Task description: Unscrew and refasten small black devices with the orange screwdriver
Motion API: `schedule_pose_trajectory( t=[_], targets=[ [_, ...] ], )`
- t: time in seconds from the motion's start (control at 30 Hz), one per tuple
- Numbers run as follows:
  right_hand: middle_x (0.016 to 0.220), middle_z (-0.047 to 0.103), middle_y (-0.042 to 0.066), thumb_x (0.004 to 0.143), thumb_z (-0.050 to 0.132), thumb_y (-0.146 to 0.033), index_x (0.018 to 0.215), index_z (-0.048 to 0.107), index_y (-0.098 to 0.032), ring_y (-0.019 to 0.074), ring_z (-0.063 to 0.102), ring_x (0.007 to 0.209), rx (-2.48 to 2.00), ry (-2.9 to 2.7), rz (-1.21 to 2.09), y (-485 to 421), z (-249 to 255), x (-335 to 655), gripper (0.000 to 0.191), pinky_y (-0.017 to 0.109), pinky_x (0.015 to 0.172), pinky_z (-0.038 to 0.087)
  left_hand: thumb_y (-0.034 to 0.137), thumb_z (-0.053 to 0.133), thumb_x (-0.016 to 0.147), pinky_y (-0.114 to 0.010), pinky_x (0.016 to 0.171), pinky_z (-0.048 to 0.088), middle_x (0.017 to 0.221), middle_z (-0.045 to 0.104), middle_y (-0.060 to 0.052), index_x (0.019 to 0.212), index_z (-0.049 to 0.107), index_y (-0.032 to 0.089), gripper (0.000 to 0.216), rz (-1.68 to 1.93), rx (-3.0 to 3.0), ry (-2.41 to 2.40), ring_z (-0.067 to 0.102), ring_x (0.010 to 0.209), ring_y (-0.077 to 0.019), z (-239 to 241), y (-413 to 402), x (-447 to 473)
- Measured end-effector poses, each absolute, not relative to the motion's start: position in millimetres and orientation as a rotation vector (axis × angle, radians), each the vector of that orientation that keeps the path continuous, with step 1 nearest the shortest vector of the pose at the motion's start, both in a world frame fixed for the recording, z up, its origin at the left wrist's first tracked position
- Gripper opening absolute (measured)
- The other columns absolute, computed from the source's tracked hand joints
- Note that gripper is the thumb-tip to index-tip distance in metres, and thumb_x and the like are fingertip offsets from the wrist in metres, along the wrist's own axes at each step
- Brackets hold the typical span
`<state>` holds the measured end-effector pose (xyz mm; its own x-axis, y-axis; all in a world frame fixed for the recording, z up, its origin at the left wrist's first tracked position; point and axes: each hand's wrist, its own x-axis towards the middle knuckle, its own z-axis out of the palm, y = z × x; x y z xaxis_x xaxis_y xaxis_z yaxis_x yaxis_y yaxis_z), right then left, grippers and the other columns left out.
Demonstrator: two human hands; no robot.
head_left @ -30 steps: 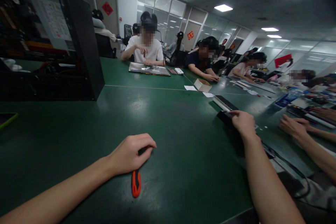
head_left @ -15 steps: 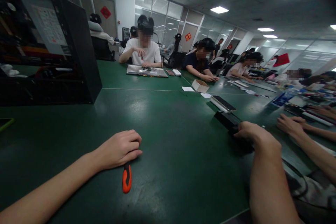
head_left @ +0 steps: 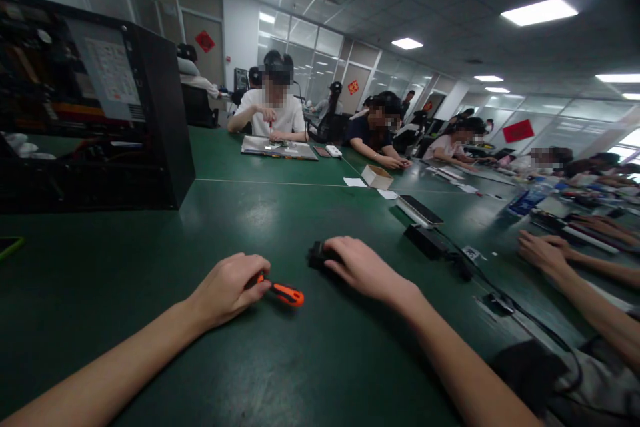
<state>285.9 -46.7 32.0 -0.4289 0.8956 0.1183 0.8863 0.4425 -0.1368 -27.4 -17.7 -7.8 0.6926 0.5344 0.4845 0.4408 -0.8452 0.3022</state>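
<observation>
My left hand (head_left: 231,288) is closed around the shaft end of a screwdriver (head_left: 288,293). Its orange-and-black handle sticks out to the right, just above the green table, and the shaft is hidden by my fingers. My right hand (head_left: 363,267) rests low over the tabletop, a short way right of the handle. Its fingers are closed on a small black block (head_left: 317,255), which shows only in part at the fingertips.
An open black computer case (head_left: 163,120) stands at the left. To the right lie a black box-shaped adapter (head_left: 425,240), cables (head_left: 530,327) and a white box with a dark top (head_left: 419,210). A co-worker's hands (head_left: 543,250) rest at the right; other people sit opposite.
My right hand has come left from beside the black adapter, with the small black block in it. The screwdriver's handle has swung from pointing toward me to pointing right.
</observation>
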Motion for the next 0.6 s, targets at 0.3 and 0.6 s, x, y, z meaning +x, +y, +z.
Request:
schedule_pose_trajectory(
  t=[0.3,0.6],
  targets=[
    [0.126,0.065,0.013,0.090,0.069,-0.048,0.138,0.049,-0.023,0.0251,0.064,0.111,-0.772,-2.161,0.517,-69,-12,234,0.058,0.041,0.097,0.053,0.018,0.047,0.100,-0.034,0.086,0.051,0.106,0.069,-0.009,0.119,0.061,0.018,0.024,0.994,2.689,0.680,0.064,0.096,-0.0213,-4,-25,-21],
    [0.101,0.074,0.003,0.096,0.060,-0.025,0.118,0.067,-0.032,0.0197,0.070,0.089,-0.887,-1.843,0.462,-84,-21,226,0.024,0.029,0.078,0.056,0.024,0.065,0.087,-0.042,0.090,0.047,0.110,0.069,-0.007,0.118,0.062,0.021,0.031,0.939,2.504,0.746,0.063,0.100,-0.0252,1,-41,-13]
  ],
)
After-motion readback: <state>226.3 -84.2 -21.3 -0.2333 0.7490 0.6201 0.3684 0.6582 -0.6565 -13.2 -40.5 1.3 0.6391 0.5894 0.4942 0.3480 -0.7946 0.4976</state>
